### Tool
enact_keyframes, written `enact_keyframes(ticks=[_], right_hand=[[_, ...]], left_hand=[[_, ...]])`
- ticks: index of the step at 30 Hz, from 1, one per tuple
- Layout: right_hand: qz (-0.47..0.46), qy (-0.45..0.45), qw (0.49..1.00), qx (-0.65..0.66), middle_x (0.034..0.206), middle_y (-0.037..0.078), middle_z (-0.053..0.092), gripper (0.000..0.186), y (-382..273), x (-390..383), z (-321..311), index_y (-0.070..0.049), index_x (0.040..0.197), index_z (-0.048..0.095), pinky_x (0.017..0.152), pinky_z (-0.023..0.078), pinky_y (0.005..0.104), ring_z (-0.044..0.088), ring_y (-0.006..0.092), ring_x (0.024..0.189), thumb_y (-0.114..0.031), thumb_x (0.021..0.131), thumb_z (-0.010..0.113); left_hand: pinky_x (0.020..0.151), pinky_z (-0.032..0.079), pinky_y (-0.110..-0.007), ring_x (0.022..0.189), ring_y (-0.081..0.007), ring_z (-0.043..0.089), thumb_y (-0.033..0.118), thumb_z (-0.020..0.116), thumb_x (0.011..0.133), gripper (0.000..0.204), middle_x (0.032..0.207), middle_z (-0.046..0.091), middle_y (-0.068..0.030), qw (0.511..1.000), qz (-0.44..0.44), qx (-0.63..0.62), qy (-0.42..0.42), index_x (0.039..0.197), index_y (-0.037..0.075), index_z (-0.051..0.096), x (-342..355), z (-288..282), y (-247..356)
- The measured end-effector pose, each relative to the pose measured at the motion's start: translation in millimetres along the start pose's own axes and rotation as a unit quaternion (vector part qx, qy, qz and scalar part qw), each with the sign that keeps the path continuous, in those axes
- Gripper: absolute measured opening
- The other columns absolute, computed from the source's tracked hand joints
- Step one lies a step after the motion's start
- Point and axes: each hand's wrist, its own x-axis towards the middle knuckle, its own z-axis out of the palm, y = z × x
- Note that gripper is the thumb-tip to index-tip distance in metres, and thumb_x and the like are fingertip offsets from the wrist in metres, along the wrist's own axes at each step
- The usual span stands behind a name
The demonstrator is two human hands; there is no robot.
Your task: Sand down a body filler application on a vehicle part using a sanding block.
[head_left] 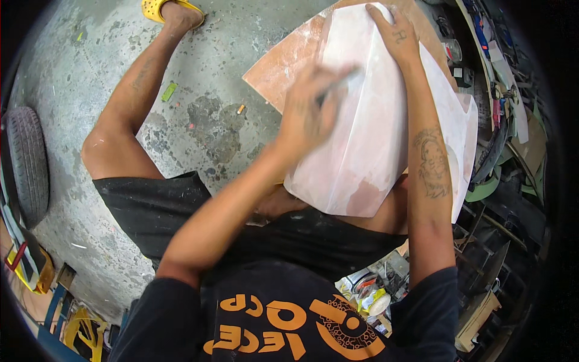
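White panel (362, 145), ridged, patched pink, lies aslant over the lap, beneath the left hand (310, 105). Left fingers curl closed round a small dark flat piece (338, 86), blurred. Right hand (395, 36) spreads over the panel's far end; cannot tell whether its fingertips grip the edge. Brown board (280, 66) just beyond the left hand, partly behind panel. Containers: right of the right hand, clear jar-like one (452, 52), small black box (463, 76); contents too small to tell. Tyre (30, 166) well left of both hands.

Orange lettering (273, 315) on dark shirt (259, 283)
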Motion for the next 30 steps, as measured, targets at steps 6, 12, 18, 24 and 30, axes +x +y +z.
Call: enact_keyframes(ticks=[6, 12, 18, 24, 30], right_hand=[[0.002, -0.016, 0.999, 0.049, 0.137, 0.030, 0.061, 0.066, -14.3, -0.4, -6.9, 0.008, 0.132, 0.062, 0.113, 0.042, 0.0435, 0.056, 0.0412, 0.133, -0.046, 0.093, 0.071], [-0.005, 0.018, 1.000, 0.024, 0.127, 0.029, 0.065, 0.058, -32.2, 1.9, 3.9, 0.006, 0.124, 0.065, 0.106, 0.045, 0.0451, 0.060, 0.0421, 0.124, -0.044, 0.095, 0.069], [0.012, -0.034, 0.999, 0.030, 0.144, 0.028, 0.056, 0.046, 20.9, 3.5, -5.0, -0.003, 0.140, 0.061, 0.120, 0.033, 0.0436, 0.049, 0.0410, 0.139, -0.033, 0.107, 0.049], [-0.131, -0.047, 0.987, -0.080, 0.153, 0.029, 0.047, 0.049, 34.9, -0.1, 12.3, -0.011, 0.156, 0.045, 0.123, 0.028, 0.0465, 0.043, 0.0405, 0.146, -0.026, 0.111, 0.032], [-0.097, -0.067, 0.991, -0.057, 0.154, 0.028, 0.047, 0.048, 1.0, 4.9, 9.1, -0.014, 0.156, 0.046, 0.124, 0.027, 0.0458, 0.042, 0.0407, 0.146, -0.026, 0.111, 0.031]], left_hand=[[0.079, 0.049, -0.038, 0.083, -0.0279, 0.059, -0.001, 0.064, 0.086, 0.043, 0.088, 0.060, -0.0154, 0.999, 0.026, -0.010, 0.021, 0.127, 0.004, 0.073, -18.6, 1.4, 3.2], [0.075, 0.047, -0.038, 0.083, -0.0277, 0.059, 0.000, 0.063, 0.089, 0.039, 0.090, 0.060, -0.0164, 0.998, -0.009, 0.052, 0.042, 0.126, 0.006, 0.074, 19.2, -12.4, -29.0], [0.073, 0.046, -0.040, 0.078, -0.0272, 0.057, 0.002, 0.064, 0.091, 0.031, 0.091, 0.063, -0.0175, 1.000, 0.003, -0.022, 0.014, 0.120, 0.004, 0.075, -15.3, 5.2, 13.1], [0.076, 0.048, -0.037, 0.078, -0.0281, 0.057, 0.003, 0.065, 0.091, 0.027, 0.086, 0.060, -0.0174, 0.999, -0.020, 0.032, 0.028, 0.116, -0.001, 0.075, -4.2, 0.6, 2.2], [0.077, 0.048, -0.037, 0.079, -0.0279, 0.059, 0.002, 0.064, 0.090, 0.032, 0.087, 0.059, -0.0173, 0.998, -0.036, 0.030, 0.036, 0.120, -0.001, 0.073, 27.3, -8.3, -25.0]])
